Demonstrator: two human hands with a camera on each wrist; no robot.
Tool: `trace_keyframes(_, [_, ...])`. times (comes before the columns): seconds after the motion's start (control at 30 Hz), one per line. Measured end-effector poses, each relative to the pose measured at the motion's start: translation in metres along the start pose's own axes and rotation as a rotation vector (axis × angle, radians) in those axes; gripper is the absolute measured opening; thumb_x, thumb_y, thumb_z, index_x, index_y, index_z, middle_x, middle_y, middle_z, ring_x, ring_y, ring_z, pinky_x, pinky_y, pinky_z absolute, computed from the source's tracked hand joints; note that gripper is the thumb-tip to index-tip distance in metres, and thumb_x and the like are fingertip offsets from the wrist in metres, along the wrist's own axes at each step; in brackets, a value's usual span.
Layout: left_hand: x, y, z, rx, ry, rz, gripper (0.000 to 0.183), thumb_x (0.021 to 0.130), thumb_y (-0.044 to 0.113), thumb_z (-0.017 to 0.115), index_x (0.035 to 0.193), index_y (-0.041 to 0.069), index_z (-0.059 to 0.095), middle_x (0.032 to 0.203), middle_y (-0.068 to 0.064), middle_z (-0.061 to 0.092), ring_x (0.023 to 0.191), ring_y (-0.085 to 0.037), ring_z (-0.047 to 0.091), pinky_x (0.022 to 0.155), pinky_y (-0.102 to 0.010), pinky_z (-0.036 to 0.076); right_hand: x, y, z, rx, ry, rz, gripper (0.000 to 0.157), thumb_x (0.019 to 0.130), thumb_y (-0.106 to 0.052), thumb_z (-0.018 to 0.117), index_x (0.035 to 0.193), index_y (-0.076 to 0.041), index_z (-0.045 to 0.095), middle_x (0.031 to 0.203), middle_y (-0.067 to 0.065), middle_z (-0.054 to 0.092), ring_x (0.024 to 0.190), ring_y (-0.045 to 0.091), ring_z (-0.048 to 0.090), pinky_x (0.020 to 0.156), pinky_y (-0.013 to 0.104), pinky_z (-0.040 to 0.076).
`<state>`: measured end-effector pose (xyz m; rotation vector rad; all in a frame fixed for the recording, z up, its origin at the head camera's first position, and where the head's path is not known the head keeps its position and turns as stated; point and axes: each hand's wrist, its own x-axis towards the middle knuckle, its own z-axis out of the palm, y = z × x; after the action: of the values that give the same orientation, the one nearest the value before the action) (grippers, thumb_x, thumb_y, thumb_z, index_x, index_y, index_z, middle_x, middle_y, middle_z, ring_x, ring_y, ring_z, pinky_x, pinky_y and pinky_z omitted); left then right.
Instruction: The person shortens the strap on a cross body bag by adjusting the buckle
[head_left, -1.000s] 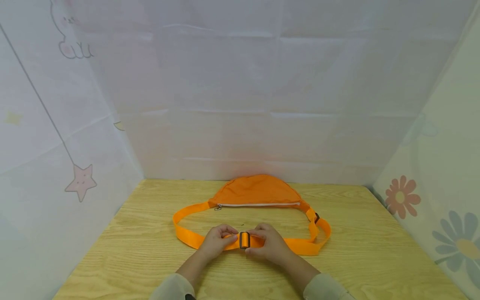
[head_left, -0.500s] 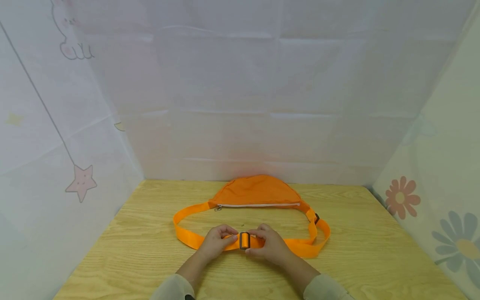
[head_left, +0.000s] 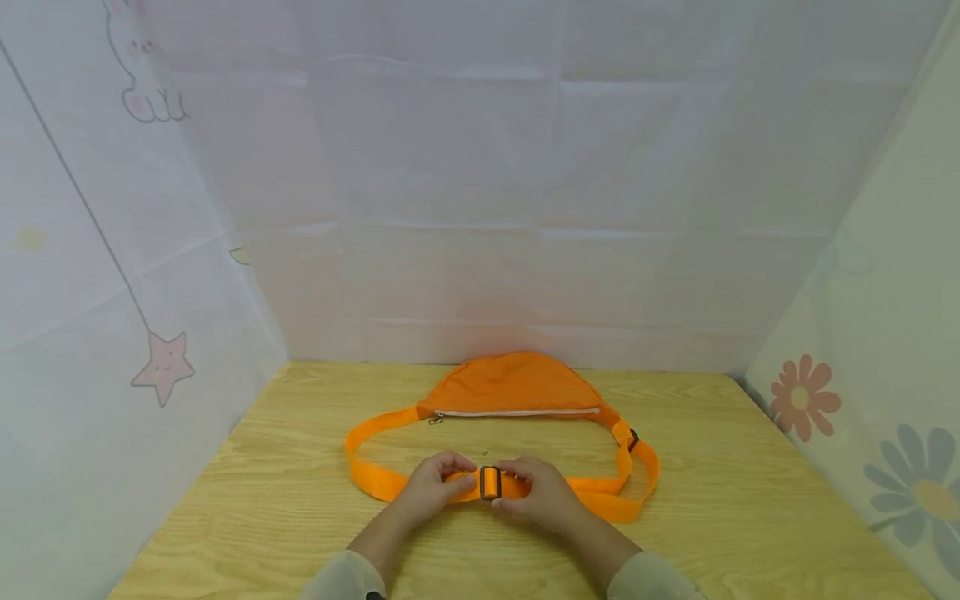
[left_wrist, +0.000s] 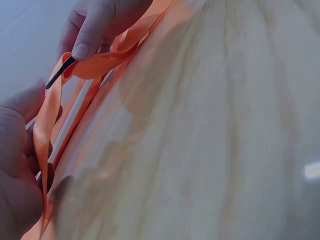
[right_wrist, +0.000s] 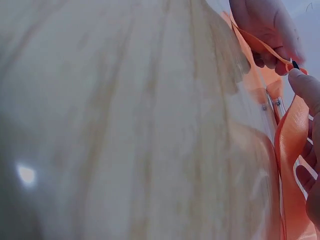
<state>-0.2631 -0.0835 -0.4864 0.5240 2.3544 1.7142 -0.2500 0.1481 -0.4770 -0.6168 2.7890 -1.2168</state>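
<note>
Pale sheeting [head_left: 487,183] fills the upper part of the head view, with a pink star [head_left: 163,367] at left and printed flowers [head_left: 806,398] at right. Below it, on a wood-grain table [head_left: 750,500], an orange waist bag [head_left: 517,382] lies at the centre, its light zip [head_left: 521,413] facing the lower edge. Its strap [head_left: 372,478] loops towards lower centre, where the left hand [head_left: 432,490] and right hand [head_left: 545,496] hold it, fingers bent, on either side of a dark slider [head_left: 483,483]. Another slider [head_left: 634,439] sits right of the bag.

From the left wrist, the left hand fills the left edge, strap running between thumb and fingers; at upper left, the right thumb presses beside the slider.

From the right wrist, the right hand curls about the strap at the right edge, thumb at the slider; the left hand shows at upper right.
</note>
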Motion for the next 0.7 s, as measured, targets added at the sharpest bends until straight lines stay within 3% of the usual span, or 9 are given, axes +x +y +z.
trace_keyframes(0.17, [-0.004, 0.001, -0.010, 0.260, -0.034, 0.081, 0.045, 0.078, 0.031, 0.083, 0.117, 0.016, 0.068, 0.119, -0.001, 0.067, 0.109, -0.019, 0.060, 0.093, -0.032, 0.049, 0.000, 0.001, 0.000, 0.022, 0.003, 0.024, 0.058, 0.078, -0.043, 0.081, 0.126, -0.014, 0.066, 0.115, 0.000, 0.066, 0.099, 0.016, 0.056, 0.084, 0.035, 0.048])
trace_keyframes(0.27, [-0.004, 0.001, -0.014, 0.358, -0.027, 0.129, 0.047, 0.077, 0.032, 0.083, 0.119, 0.016, 0.069, 0.118, 0.000, 0.067, 0.111, -0.020, 0.059, 0.097, -0.037, 0.047, 0.000, 0.001, -0.001, 0.025, 0.005, 0.027, 0.057, 0.078, -0.043, 0.081, 0.125, -0.015, 0.067, 0.115, -0.001, 0.066, 0.095, 0.015, 0.054, 0.081, 0.032, 0.047])
trace_keyframes(0.5, [-0.004, 0.001, -0.013, 0.382, -0.028, 0.174, 0.046, 0.080, 0.032, 0.079, 0.120, 0.010, 0.070, 0.112, 0.001, 0.066, 0.106, -0.018, 0.059, 0.095, -0.031, 0.046, 0.000, -0.003, -0.007, 0.003, 0.012, -0.007, 0.055, 0.078, -0.040, 0.082, 0.123, -0.013, 0.068, 0.110, -0.001, 0.067, 0.090, 0.013, 0.053, 0.077, 0.027, 0.046])
trace_keyframes(0.7, [-0.006, 0.003, -0.008, 0.323, -0.032, 0.149, 0.042, 0.080, 0.030, 0.079, 0.118, 0.011, 0.070, 0.108, 0.003, 0.065, 0.102, -0.014, 0.057, 0.092, -0.026, 0.045, -0.001, -0.004, -0.013, -0.035, -0.023, -0.005, 0.053, 0.078, -0.040, 0.082, 0.122, -0.014, 0.069, 0.111, -0.002, 0.067, 0.093, 0.013, 0.055, 0.080, 0.031, 0.047])
